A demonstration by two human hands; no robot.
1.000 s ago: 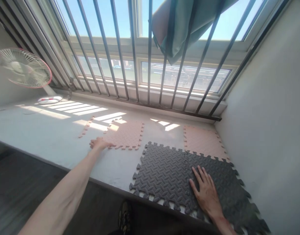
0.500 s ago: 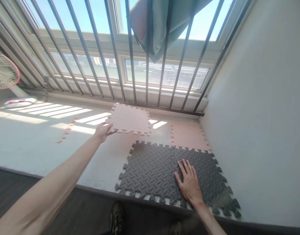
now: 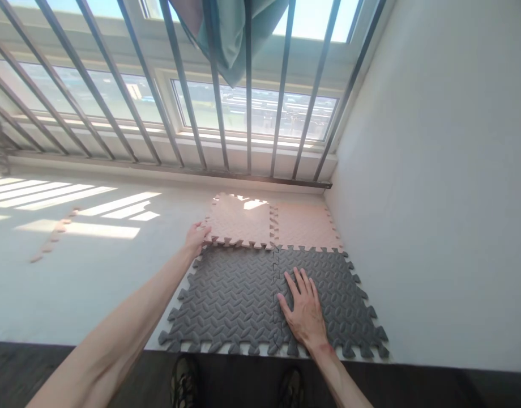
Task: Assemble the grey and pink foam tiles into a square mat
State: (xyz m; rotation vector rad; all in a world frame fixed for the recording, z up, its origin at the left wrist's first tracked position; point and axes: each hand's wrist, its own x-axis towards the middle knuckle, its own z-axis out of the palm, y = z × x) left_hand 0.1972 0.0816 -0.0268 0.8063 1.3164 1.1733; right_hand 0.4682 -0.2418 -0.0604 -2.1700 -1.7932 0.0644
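Observation:
My left hand [image 3: 196,238] grips the near left corner of a pink foam mat tile [image 3: 239,221], which lies beside a second pink tile [image 3: 305,226] in the far right corner of the ledge. Two dark grey foam tiles, the left grey tile [image 3: 226,300] and the right grey tile [image 3: 341,294], lie joined in front of the pink ones. My right hand [image 3: 303,309] rests flat, fingers spread, on the right grey tile close to the seam.
A pale ledge [image 3: 82,272] runs under a barred window [image 3: 226,102]. A white wall [image 3: 434,170] closes the right side. A pink edge strip [image 3: 52,241] lies at the left. A green cloth [image 3: 230,28] hangs on the bars. My shoes [image 3: 184,379] show below the ledge's edge.
My left hand has carried the pink tile rightward and set it down beside the second pink tile, behind the left grey tile. My view has swung right; the fan has left the frame.

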